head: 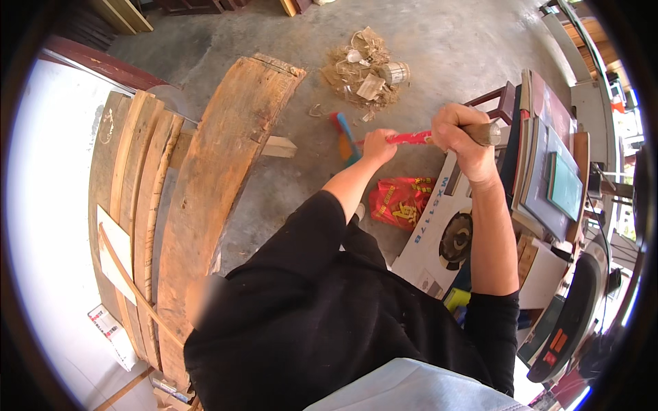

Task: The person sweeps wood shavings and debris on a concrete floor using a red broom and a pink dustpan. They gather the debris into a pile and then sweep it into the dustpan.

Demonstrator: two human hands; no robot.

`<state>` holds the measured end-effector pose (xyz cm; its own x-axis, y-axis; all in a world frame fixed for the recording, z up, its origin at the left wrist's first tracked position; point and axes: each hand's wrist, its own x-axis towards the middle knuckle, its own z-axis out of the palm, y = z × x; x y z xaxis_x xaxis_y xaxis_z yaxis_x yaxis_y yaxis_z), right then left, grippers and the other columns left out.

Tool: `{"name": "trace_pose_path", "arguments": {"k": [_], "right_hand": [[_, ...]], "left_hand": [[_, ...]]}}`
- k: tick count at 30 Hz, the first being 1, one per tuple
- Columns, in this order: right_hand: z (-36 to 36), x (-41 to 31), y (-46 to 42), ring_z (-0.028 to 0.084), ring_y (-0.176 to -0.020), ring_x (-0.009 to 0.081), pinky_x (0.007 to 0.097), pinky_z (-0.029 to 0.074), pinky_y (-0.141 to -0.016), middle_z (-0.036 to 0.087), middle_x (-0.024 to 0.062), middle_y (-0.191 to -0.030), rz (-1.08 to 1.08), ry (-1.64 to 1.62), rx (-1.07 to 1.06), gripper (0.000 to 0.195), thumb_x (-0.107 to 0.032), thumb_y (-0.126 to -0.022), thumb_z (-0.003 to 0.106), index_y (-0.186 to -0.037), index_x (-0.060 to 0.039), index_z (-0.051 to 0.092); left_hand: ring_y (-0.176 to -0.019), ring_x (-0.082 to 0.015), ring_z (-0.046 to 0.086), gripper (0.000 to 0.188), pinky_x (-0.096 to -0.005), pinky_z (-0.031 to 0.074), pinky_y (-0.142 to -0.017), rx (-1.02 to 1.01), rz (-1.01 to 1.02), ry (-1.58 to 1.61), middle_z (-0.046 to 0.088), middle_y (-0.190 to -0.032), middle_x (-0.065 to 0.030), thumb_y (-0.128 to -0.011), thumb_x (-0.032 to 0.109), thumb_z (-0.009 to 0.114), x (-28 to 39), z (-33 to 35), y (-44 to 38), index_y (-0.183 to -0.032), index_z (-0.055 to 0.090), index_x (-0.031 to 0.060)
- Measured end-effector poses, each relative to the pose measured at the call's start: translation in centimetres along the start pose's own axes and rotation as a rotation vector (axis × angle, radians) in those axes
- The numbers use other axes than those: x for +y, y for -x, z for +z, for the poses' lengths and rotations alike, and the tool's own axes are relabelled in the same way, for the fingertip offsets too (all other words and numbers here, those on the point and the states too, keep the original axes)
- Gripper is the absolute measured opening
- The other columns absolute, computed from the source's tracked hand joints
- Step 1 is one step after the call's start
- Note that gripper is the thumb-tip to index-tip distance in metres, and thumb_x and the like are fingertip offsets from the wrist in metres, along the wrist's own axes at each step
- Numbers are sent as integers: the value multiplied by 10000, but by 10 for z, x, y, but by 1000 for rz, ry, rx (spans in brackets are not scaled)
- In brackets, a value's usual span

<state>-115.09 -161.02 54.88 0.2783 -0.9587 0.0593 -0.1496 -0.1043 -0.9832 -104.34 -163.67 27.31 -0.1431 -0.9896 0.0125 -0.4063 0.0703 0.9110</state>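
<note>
Both my hands are wrapped around the handle of a broom. My left hand [380, 146] grips it low down, close to the broom head [345, 136], which shows red, blue, orange and teal; my forearm partly hides it. At the top end of the red-wrapped handle [411, 138], my right hand [460, 137] is closed just below the bare tip. Ahead on the concrete floor lies a pile of sawdust and scraps [360, 67], with wood chips, crumpled pieces and a small pale cylindrical thing [396, 73] at its right side.
A thick curved wooden slab [216, 169] and several planks [136, 195] lean at the left. A red plastic bag [396, 203] lies by a large printed carton [419, 226] on the right. Farther right stand stacked flat boards [545, 174] and a dark wooden stool [501, 100].
</note>
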Motion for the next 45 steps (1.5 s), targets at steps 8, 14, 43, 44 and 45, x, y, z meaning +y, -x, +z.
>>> {"name": "trace_pose_path", "arguments": {"k": [8,14,43,44,45], "right_hand": [[-103,-19,-55,264,-475,99,310,238,-540,327,-25,-504,-435,-170,-27,258,-171,-792,485,-600,-107,325],[-111,39,-135,321,-506,130,301,302,-563,335,-4,-524,-192,-380,146,249,-168,-766,523,-605,-102,346],[-244,108,-493,315,-721,168,315,257,-718,316,13,-669,58,-528,-196,336,-297,-862,542,-676,-128,319],[-246,115,-502,324,-739,175,319,262,-733,321,17,-680,93,-518,-171,335,-300,-866,538,-680,-126,319],[-248,123,-510,334,-756,182,324,266,-747,325,21,-691,118,-511,-140,334,-303,-869,533,-685,-124,319]], "left_hand": [[-692,-303,622,146,-404,487,-615,62,342,-180,643,-721,-108,-654,58,569,57,-6,-127,-740,674,112],[-670,-292,610,73,-433,432,-634,74,202,-210,624,-642,-82,-631,98,601,3,-56,-168,-666,653,136],[-640,-311,613,149,-442,460,-602,33,-99,-361,597,-617,-117,-626,187,666,-33,-113,-475,-749,637,109],[-639,-308,612,151,-440,459,-606,38,-119,-365,595,-614,-116,-622,188,671,-39,-114,-477,-743,634,105],[-637,-304,612,154,-439,458,-610,40,-130,-377,593,-611,-115,-617,189,675,-46,-118,-481,-736,630,102]]}}
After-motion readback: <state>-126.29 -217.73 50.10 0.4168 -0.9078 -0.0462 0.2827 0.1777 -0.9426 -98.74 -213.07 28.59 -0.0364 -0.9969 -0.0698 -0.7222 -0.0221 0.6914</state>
